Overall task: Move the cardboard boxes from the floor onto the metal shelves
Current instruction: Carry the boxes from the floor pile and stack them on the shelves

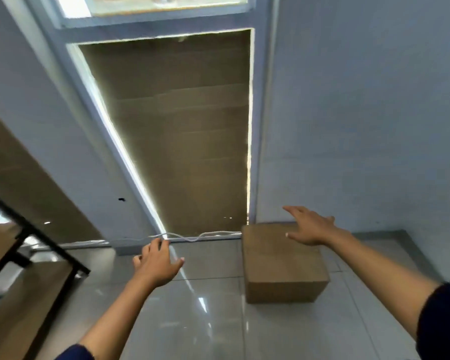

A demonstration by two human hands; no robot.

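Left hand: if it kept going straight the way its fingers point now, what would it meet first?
Probably the white cable along the base of the wall, just past the fingertips of the left hand. The tiled floor between looks free. The cardboard box lies off to its right, outside that line. Depth is uncertain.

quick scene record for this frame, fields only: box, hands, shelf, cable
box: one closed cardboard box on the tiled floor, near the wall
right hand: open, fingers spread, over the box's far top edge; contact unclear
left hand: open, empty, over the floor left of the box
shelf: black metal frame at left edge, brown boards
cable: white cable along the wall base
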